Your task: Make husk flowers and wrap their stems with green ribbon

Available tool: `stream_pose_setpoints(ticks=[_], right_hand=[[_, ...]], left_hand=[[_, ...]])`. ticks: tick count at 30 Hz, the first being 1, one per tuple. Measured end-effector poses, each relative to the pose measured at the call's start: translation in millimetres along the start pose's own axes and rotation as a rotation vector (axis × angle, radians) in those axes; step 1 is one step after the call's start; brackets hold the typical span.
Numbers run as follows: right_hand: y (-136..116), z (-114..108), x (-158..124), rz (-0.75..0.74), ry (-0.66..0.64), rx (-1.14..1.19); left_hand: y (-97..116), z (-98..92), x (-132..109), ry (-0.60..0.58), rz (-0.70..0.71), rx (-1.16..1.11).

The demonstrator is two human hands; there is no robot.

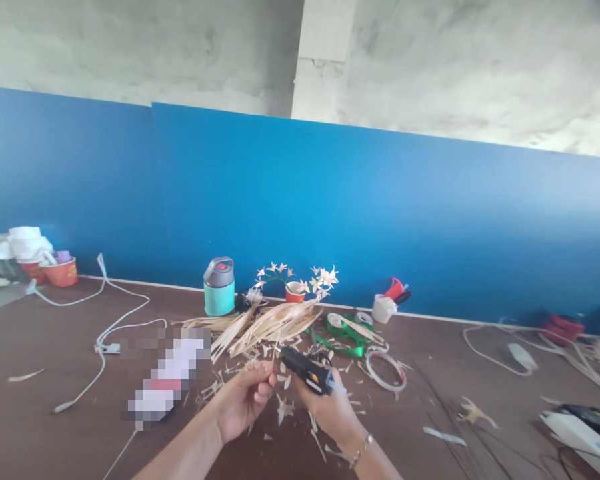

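My right hand [327, 410] is wrapped round a black hot glue gun [307, 371], with a clear glue stick protruding from its rear. The gun's nozzle points up and left, close to a thin pale strip [277, 350] that looks like dried husk. That strip stands nearly upright, pinched between the thumb and fingers of my left hand [250, 397]. I cannot tell whether nozzle and strip touch. Below and between the hands lies a pale husk flower [284, 409]. Long dried husks [275, 327] are heaped just beyond the gun.
Behind the husks stand a turquoise flask [219, 297] and a red cup [295, 293] with pale flowers. Green ribbon [347, 343], a clear tape ring [387, 370] and a white cup [383, 310] sit to the right. White cables [105, 333] cross the left side; husk scraps litter the table.
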State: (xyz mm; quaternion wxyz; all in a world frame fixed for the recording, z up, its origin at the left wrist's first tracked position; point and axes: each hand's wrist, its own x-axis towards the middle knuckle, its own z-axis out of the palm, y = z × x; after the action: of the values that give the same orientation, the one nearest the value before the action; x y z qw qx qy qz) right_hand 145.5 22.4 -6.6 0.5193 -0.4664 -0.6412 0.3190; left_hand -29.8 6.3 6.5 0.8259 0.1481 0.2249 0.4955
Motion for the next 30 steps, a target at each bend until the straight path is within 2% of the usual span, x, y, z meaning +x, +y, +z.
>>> stream_pose_setpoints(ticks=[9, 17, 22, 30], right_hand=[[-5, 2, -1, 0.017, 0.055, 0.031], [-3, 2, 0, 0.031, -0.008, 0.04], [-10, 1, 0, 0.025, 0.016, 0.016], [-17, 1, 0, 0.076, -0.025, -0.016]], left_hand=[[0, -0.1, -1, -0.014, 0.002, 0.012], [0, -1.9, 0, -0.025, 0.007, 0.027], [1, 0.0, -1, -0.006, 0.002, 0.032], [1, 0.6, -2, -0.023, 0.004, -0.002]])
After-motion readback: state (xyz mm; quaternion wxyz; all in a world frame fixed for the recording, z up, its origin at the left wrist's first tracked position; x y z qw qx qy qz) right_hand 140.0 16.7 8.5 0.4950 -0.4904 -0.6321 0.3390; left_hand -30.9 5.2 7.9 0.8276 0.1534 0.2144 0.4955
